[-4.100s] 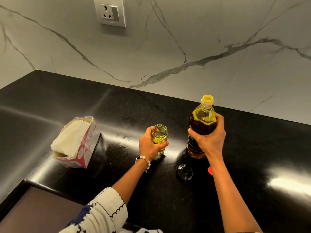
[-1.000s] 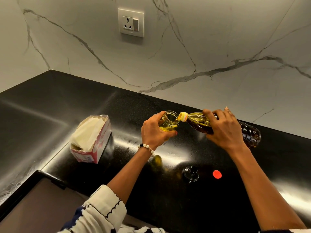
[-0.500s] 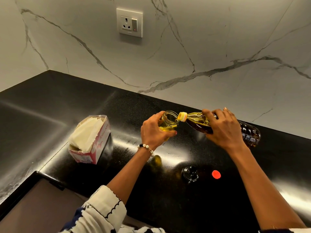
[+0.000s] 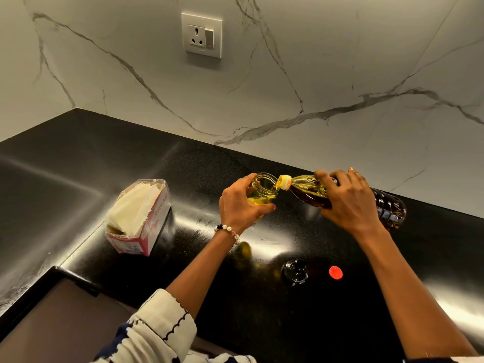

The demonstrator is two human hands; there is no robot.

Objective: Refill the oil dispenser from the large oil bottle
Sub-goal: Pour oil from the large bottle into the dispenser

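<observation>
Nearest me, my patterned sleeve (image 4: pixel 157 328) covers my left forearm, and a beaded bracelet (image 4: pixel 228 231) sits at that wrist. On the black tabletop (image 4: pixel 78 166), nearer me than my fingers and between my two forearms, lie a clear glass stopper (image 4: pixel 294 271) and, just to its right, a small red cap (image 4: pixel 335 272), the two apart from each other. Off to the left of my left hand (image 4: pixel 239 208) stands an opened box of tissues (image 4: pixel 138 218), well apart from it.

My left fingers (image 4: pixel 262 208) are wrapped round the oil dispenser (image 4: pixel 263 191), a small glass jar held above the tabletop with its open mouth tipped to the right; yellow oil fills its lower part. My right hand (image 4: pixel 348 203) grasps the large oil bottle (image 4: pixel 387 208) from above, fingers curled over its shoulder. The bottle lies almost level, base out to the right, and its yellow neck (image 4: pixel 284 183) touches the dispenser's rim, with oil running into the jar.

Beyond my fingers rises the marble wall (image 4: pixel 340 74), and a wall socket (image 4: pixel 201 35) sits high on it, above and left of my left hand
</observation>
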